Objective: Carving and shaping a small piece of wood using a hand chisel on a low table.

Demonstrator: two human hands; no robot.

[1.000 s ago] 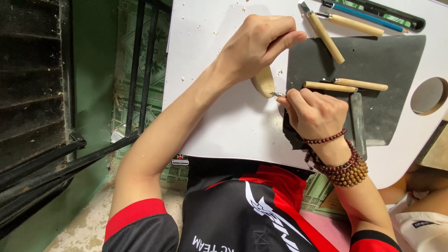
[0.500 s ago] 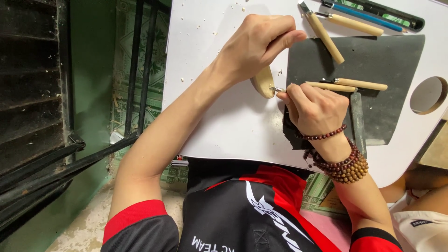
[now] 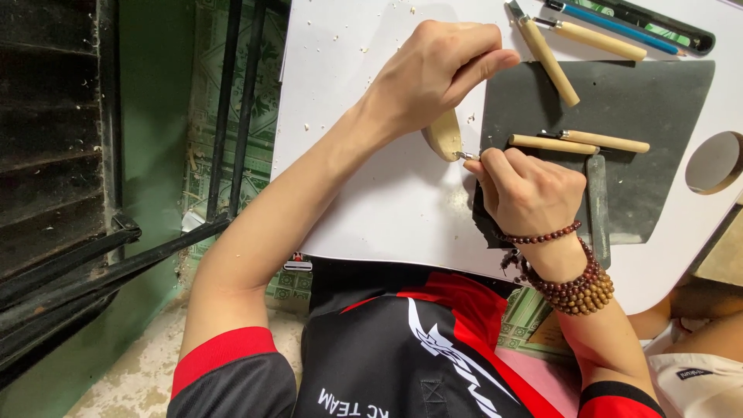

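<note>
A white worktop (image 3: 371,201) fills the upper middle of the head view, with pale wood chips scattered over its far left part. On its right half lies a dark grey mat (image 3: 642,116), and at the right edge of the worktop a round hole (image 3: 716,162) is cut through. Left of the worktop run black metal bars (image 3: 232,108) in front of a green wall.

The person wears a black and red shirt (image 3: 418,348), seen at the bottom of the view. The left hand (image 3: 441,73) reaches in from the lower left, its grip closed around a small pale wood piece (image 3: 446,137) that sticks out below the fingers, held just above the worktop at the left edge of the mat. The right hand (image 3: 530,190), with bead bracelets (image 3: 576,282) on its wrist, has its grip closed on a small carving tool (image 3: 467,155); only the metal tip shows past the fingers, and it touches the lower right side of the wood piece.

On the mat just beyond the right hand lie two wooden-handled tools (image 3: 580,142), side by side. Another wooden-handled tool (image 3: 546,50) lies slanted at the top edge of the mat, near one more (image 3: 600,39) and a blue pen (image 3: 611,19). A narrow grey bar (image 3: 597,209) lies on the mat right of the right hand.
</note>
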